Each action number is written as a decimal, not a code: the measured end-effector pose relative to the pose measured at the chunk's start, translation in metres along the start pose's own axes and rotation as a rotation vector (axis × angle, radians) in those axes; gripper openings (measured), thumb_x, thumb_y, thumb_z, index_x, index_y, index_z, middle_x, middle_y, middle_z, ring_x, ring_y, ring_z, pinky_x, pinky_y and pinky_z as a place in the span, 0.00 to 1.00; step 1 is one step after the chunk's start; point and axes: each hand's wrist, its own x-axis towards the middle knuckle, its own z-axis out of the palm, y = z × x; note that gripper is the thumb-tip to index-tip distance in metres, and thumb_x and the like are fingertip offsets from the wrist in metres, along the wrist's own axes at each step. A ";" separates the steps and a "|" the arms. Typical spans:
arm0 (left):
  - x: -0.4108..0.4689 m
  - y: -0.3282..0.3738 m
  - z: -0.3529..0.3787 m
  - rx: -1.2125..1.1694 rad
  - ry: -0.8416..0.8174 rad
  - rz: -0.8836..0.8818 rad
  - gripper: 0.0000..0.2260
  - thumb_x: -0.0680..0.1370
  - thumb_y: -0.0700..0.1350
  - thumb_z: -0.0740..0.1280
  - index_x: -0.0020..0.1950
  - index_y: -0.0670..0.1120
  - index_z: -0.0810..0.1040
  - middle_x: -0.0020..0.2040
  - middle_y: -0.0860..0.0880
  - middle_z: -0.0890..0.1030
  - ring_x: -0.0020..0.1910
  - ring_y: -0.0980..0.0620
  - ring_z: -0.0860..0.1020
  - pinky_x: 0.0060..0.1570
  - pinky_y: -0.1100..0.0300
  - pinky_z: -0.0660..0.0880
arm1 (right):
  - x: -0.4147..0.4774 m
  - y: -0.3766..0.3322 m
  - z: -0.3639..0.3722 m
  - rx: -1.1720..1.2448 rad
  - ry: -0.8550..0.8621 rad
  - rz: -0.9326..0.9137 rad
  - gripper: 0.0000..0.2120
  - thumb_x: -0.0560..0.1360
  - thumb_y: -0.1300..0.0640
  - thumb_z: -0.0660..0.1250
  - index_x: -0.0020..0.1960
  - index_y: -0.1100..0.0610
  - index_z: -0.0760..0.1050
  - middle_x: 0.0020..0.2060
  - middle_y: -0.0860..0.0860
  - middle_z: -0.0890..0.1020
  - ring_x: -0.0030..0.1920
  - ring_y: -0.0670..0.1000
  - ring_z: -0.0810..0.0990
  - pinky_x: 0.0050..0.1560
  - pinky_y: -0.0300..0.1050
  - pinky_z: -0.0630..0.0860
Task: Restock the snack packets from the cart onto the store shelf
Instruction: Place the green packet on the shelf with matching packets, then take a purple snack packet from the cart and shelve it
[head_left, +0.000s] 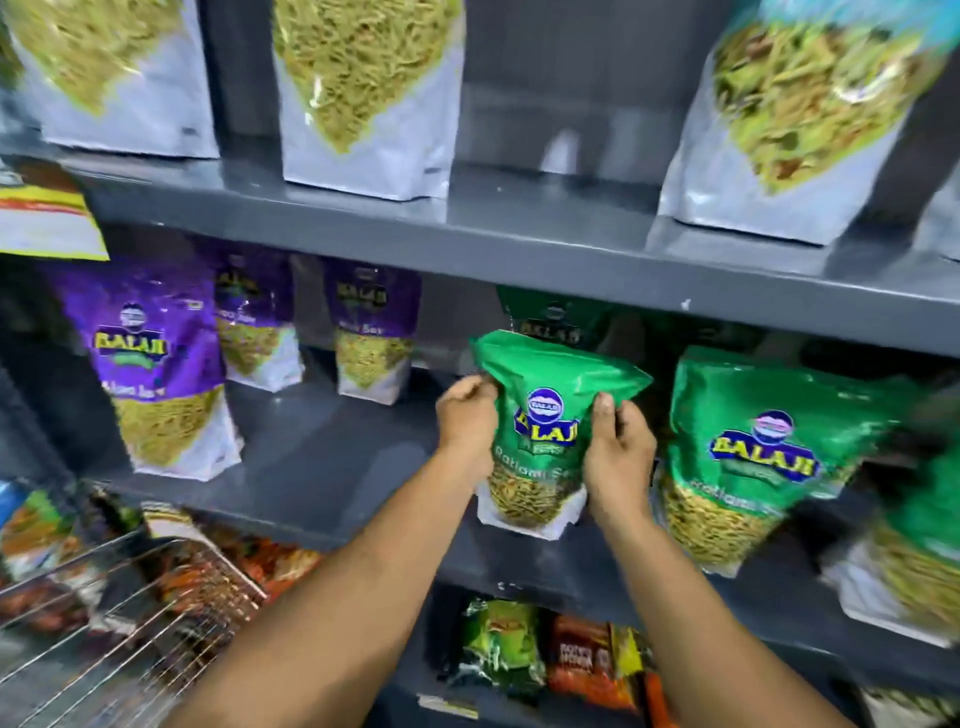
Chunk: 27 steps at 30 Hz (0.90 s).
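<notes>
Fingers (470, 397) flanking green packet (545, 415)

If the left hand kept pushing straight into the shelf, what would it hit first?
Probably the darker green Balaji packet standing behind the green packet that the left hand grips with the right hand. Depth is unclear, though; it might slip past on the left.

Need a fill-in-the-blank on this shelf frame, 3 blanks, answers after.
1. Both hands, left hand and right hand, hold a ____ packet.
2. The packets at the left of the same shelf are ____.
3. The wire cart sits at the lower ____ of the view.

Answers: green; purple; left
</notes>
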 end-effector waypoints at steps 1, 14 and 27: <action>0.001 -0.003 0.001 0.011 -0.004 -0.002 0.06 0.76 0.36 0.65 0.42 0.43 0.81 0.47 0.38 0.82 0.46 0.46 0.76 0.48 0.50 0.73 | 0.001 0.001 -0.003 -0.011 -0.004 -0.007 0.20 0.79 0.57 0.61 0.30 0.49 0.60 0.26 0.44 0.63 0.25 0.39 0.63 0.29 0.38 0.59; -0.013 0.011 -0.146 0.353 0.147 0.281 0.07 0.79 0.43 0.63 0.46 0.44 0.79 0.43 0.45 0.78 0.44 0.52 0.73 0.49 0.56 0.70 | -0.097 0.034 -0.024 -0.099 -0.075 -0.019 0.28 0.75 0.51 0.64 0.69 0.61 0.61 0.65 0.63 0.69 0.67 0.61 0.67 0.71 0.58 0.62; -0.128 0.027 -0.561 0.741 0.798 -0.361 0.09 0.78 0.39 0.64 0.40 0.51 0.71 0.38 0.50 0.72 0.35 0.55 0.73 0.31 0.68 0.72 | -0.285 -0.006 0.173 -0.075 -1.317 -0.264 0.15 0.71 0.53 0.67 0.55 0.57 0.78 0.53 0.49 0.76 0.56 0.51 0.75 0.62 0.32 0.64</action>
